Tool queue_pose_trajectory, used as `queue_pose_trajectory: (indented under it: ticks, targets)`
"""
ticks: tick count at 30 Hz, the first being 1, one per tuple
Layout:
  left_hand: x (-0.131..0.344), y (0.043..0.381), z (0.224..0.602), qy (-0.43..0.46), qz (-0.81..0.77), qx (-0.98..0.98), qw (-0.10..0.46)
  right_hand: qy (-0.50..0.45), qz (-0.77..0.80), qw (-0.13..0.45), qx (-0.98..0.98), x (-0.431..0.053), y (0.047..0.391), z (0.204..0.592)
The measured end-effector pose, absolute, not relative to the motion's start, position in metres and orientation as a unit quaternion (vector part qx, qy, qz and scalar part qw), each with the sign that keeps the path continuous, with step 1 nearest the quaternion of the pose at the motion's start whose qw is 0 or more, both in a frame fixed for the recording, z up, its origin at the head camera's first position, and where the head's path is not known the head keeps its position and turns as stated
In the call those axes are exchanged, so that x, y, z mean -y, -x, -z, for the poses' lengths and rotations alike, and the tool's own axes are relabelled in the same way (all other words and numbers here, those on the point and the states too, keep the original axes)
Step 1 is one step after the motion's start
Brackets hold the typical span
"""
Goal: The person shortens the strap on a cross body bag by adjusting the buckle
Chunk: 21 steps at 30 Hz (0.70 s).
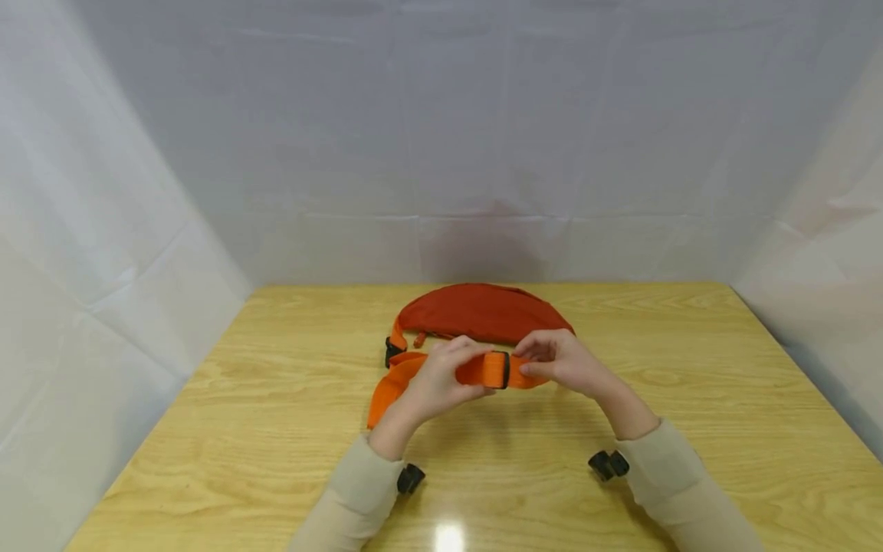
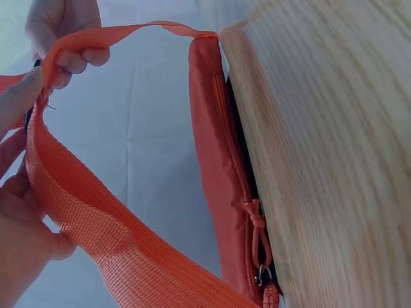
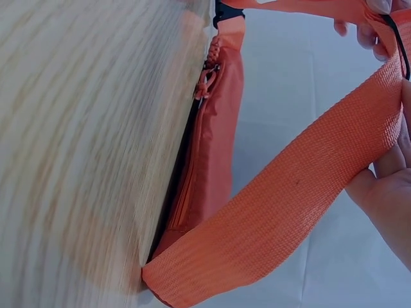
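Note:
A red waist bag lies near the back of the table, its orange strap looping forward. Both hands hold that strap up in front of the bag. My left hand grips it between thumb and fingers, just left of a black slider buckle. On the slider's other side, my right hand pinches the strap between thumb and fingers. A black clip buckle joins the strap at the bag's left end. In the left wrist view, a cord zipper pull hangs on the bag.
The wooden table meets a pale sheet wall at the back, with more sheeting on both sides. Black camera pieces sit by each wrist, next to the beige sleeves.

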<state>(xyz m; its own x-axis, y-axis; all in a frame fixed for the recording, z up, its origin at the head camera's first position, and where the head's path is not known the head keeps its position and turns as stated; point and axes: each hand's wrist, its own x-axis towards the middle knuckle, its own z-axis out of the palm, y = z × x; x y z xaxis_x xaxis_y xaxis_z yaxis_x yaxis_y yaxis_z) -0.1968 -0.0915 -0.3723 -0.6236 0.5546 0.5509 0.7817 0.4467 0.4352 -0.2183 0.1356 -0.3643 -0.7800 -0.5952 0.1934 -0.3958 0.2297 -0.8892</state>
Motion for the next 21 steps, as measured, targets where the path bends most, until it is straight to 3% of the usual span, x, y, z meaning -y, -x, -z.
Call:
queue_pose_trajectory:
  ticks: [7,21]
  targets:
    - [0.092,0.196,0.372,0.39,0.336,0.842,0.161,0.291,0.536,0.084,-0.788,-0.134,0.217,0.366]
    - [0.095,0.196,0.372,0.382,0.336,0.845,0.162,0.355,0.532,0.088,-0.764,-0.141,0.221,0.374]
